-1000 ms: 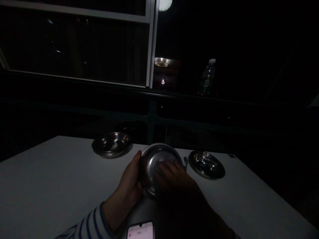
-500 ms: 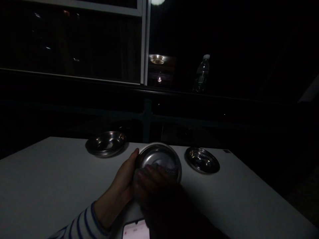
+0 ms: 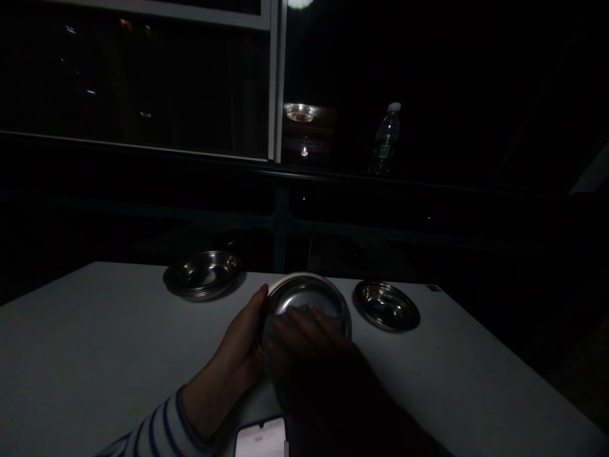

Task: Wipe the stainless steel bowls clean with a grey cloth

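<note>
My left hand, below a striped cuff, grips the left rim of a shiny metal dish held above the table, thumb on the edge. Over the dish's lower part lies my right hand, dark and partly in shadow. Its fingers press what looks like a grey cloth against the metal. Most of the cloth and the dish's lower edge are hidden behind the hand. A phone with a lit screen lies below my hands, cut off by the frame's bottom.
On the white table, a stack of metal dishes sits back left. More metal dishes, seemingly nested, stand to the right. Behind the table, a clear plastic bottle stands on a dark ledge by the window frame.
My right hand has shifted slightly up and to the right across the dish. The dish and my left hand have moved a little to the right.
</note>
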### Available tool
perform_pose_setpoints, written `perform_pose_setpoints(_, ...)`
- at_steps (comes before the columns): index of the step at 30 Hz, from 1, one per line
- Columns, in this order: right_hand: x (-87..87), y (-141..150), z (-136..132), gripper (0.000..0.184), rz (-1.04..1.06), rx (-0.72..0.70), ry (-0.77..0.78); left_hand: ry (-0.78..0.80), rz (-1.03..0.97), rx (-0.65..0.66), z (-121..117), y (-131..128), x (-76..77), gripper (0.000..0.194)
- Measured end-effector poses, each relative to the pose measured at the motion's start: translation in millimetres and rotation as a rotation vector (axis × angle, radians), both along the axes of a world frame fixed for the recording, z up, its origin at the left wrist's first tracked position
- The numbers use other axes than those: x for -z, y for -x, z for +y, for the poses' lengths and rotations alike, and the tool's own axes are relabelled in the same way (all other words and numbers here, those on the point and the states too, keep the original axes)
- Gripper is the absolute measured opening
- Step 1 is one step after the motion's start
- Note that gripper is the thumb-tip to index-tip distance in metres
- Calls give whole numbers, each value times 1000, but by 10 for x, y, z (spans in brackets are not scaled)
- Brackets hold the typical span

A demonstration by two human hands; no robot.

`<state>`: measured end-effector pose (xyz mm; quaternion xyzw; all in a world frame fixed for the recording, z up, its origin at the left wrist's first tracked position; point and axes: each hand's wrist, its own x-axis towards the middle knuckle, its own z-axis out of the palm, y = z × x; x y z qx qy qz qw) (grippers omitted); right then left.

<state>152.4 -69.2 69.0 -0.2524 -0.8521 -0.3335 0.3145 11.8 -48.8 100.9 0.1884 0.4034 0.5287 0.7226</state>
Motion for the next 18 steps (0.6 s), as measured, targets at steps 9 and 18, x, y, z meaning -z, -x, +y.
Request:
perform_pose_setpoints(9, 10, -18, 24, 34, 48, 14, -20, -28, 57, -14, -88, -56, 21, 21)
perform_pose_setpoints(18, -144, -250, 84, 37, 297, 88, 212, -91, 135, 59, -194, -120, 53, 39)
